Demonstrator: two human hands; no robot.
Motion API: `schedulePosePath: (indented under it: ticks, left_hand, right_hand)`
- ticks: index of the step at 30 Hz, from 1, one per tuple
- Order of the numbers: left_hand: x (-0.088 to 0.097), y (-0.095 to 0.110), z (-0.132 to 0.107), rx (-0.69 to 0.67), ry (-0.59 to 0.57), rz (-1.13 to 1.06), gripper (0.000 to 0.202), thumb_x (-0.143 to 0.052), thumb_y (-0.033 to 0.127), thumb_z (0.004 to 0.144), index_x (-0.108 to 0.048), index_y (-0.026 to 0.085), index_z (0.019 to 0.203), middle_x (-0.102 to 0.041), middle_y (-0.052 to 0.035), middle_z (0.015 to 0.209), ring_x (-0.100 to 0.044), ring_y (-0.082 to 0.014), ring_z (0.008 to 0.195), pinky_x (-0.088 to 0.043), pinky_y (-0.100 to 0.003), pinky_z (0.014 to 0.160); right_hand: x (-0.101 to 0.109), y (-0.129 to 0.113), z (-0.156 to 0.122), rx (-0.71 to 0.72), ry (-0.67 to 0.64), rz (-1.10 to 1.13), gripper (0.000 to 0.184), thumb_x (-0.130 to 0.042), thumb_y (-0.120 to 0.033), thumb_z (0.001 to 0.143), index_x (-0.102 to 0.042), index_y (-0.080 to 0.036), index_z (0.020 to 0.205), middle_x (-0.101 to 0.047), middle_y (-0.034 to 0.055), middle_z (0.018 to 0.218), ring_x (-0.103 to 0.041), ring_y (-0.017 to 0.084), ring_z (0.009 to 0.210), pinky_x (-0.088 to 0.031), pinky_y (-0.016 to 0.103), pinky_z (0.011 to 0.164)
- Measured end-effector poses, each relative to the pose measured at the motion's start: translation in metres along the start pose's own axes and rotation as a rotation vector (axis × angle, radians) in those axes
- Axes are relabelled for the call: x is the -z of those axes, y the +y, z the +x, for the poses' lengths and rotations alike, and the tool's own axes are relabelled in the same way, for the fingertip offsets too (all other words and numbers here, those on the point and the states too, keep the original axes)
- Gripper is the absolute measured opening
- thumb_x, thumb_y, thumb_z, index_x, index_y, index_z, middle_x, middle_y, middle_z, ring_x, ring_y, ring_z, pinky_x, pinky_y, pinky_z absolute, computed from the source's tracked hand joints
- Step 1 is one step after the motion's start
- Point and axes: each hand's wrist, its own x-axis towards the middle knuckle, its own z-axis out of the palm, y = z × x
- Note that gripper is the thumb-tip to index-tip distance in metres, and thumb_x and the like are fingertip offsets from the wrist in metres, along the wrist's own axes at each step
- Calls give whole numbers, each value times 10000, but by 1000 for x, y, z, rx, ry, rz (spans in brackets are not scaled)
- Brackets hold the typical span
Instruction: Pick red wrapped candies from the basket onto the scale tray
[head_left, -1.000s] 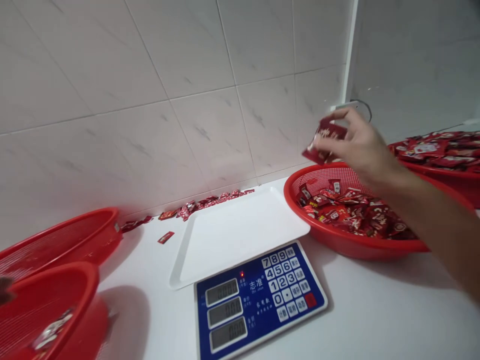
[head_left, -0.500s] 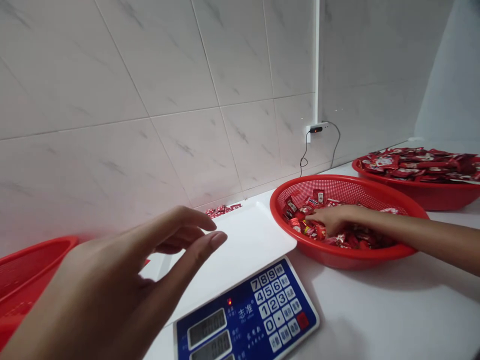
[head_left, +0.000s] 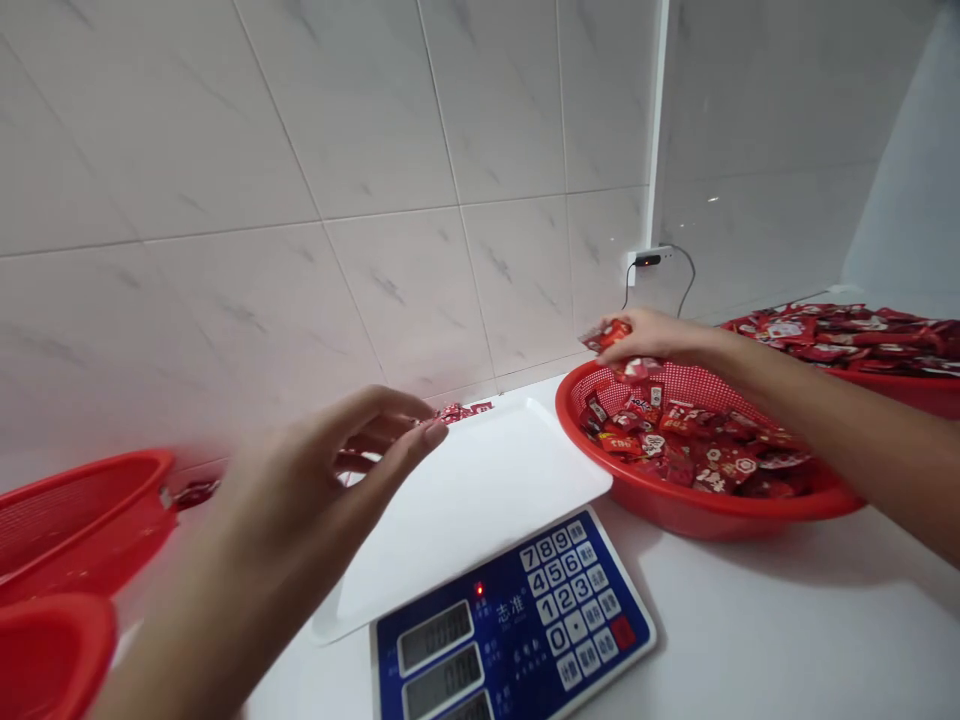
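Observation:
My left hand [head_left: 360, 470] hovers over the left side of the white weighing tray [head_left: 480, 500], fingers curled loosely, thumb apart from them, holding nothing. Above the far rim of a red plastic basket [head_left: 712, 505], my right hand [head_left: 645, 335] grips a few red-wrapped candies [head_left: 611, 340]; how many is partly hidden by the fingers. More red candy packets [head_left: 697, 445] fill that basket. The tray sits on a blue digital scale [head_left: 517, 630] with a number keypad and small displays, and nothing lies on the visible part of the tray.
A heaped pile of red packets [head_left: 847, 335] fills another basket at the far right. Red baskets [head_left: 142, 520] stand on the left. Several small packets [head_left: 465, 411] lie behind the tray by the tiled wall [head_left: 405, 280]. A socket [head_left: 646, 260] with cables is on the wall.
My right hand has lifted out of the candies in the basket, now holding some above its rim. My left hand stays over the tray, still open. The view has shifted slightly left.

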Motion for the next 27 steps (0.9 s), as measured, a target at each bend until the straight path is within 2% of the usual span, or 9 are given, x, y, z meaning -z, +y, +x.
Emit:
schedulePosePath:
  ticks: [2,5,7,10,15,20,23,25,27]
  left_hand:
    - [-14,-2,7,0,-38,-24,399,-639,596,736,-706,273,962,-754,-31,880,-698,-229,763,-563,-314,632]
    - [-35,-10,16,16,-62,-105,483,-585,575,782,-623,256,1143,-719,-65,1105,-690,-235,920,-557,-339,728]
    - [-43,-20,21,53,-107,-86,386,-563,521,803,-639,236,1053,-735,-64,1020,-694,-230,875,-539,-337,720]
    - [-42,-39,28,112,-129,4,232,-528,431,814,-606,215,783,-728,-45,797,-691,-226,768,-512,-328,672]
    - [-31,-59,31,160,-144,114,225,-494,381,835,-517,217,683,-668,-12,640,-623,-202,606,-434,-305,573]
    - [-50,-60,27,111,-262,196,221,-525,290,835,-509,219,627,-623,12,597,-571,-187,590,-355,-286,554]
    - [-61,-59,26,102,-296,227,63,-601,265,797,-616,219,756,-704,-24,747,-626,-222,691,-401,-312,622]
    - [-62,-55,26,94,-242,244,124,-595,322,829,-644,217,872,-723,-64,894,-643,-249,812,-427,-343,704]
    - [-60,-48,25,69,-236,128,247,-524,424,892,-646,213,929,-712,-78,964,-643,-251,891,-446,-353,754]
  right_hand:
    - [-26,-23,-1,102,-110,213,486,-754,-150,613,-631,-158,1083,-622,23,666,-559,118,503,-432,212,416]
    - [-81,-48,-5,209,-368,348,387,-746,-157,622,-639,-164,994,-636,26,697,-605,135,585,-492,232,509]
    - [-117,-56,-5,255,-512,371,298,-707,-135,617,-629,-161,903,-627,15,702,-603,127,603,-484,229,526]
    - [-150,-55,0,268,-521,422,261,-684,-110,588,-589,-162,826,-602,-11,687,-582,102,595,-461,210,529]
    - [-148,-32,4,133,-286,439,344,-708,-171,661,-588,-172,984,-600,-16,618,-525,98,479,-366,216,418]
    - [-139,-26,-3,180,-11,540,216,-730,-152,699,-575,-179,845,-605,-14,637,-566,104,536,-432,229,483]
    - [-145,-29,-6,274,58,573,200,-739,-118,689,-580,-180,791,-612,-26,656,-594,99,595,-472,227,559]
    - [-150,-31,-8,324,64,612,202,-745,-115,684,-584,-185,784,-618,-34,658,-602,101,609,-484,233,581]
    - [-154,-33,-11,357,51,704,224,-767,-134,675,-585,-193,792,-619,-43,655,-603,103,601,-493,239,579]
